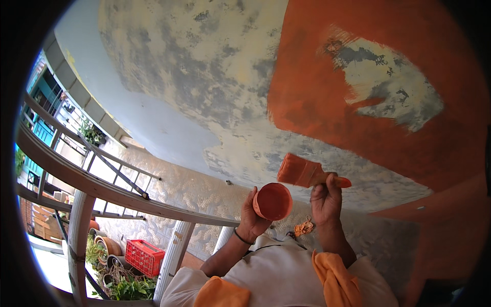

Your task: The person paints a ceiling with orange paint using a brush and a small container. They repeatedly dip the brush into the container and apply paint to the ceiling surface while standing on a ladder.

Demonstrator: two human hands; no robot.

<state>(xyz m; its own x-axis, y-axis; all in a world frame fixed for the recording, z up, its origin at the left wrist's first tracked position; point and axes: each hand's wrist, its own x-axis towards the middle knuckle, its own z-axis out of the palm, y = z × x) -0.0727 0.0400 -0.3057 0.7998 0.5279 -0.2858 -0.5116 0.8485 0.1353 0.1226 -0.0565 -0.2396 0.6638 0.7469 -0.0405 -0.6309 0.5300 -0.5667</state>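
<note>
My left hand (pixel 250 222) grips a small round cup (pixel 272 201) of reddish-orange paint, tilted so its inside shows. Just right of it, my right hand (pixel 326 204) holds a wide paintbrush (pixel 299 169) by the handle, its bristles coated in orange and pointing left, near the cup's rim. Above both hands spreads a curved plastered surface (pixel 220 66). It is partly orange (pixel 307 92), with a mottled patch (pixel 394 87) inside the orange, and pale blue-white toward the left.
A curved railing (pixel 128 199) with posts runs along my left. Beyond it are metal rungs (pixel 135 169), a red plastic crate (pixel 144 257), pots (pixel 109 246) and plants (pixel 128 286). A textured surface (pixel 189 189) lies behind the cup. An orange crumpled item (pixel 304 226) is below my right hand.
</note>
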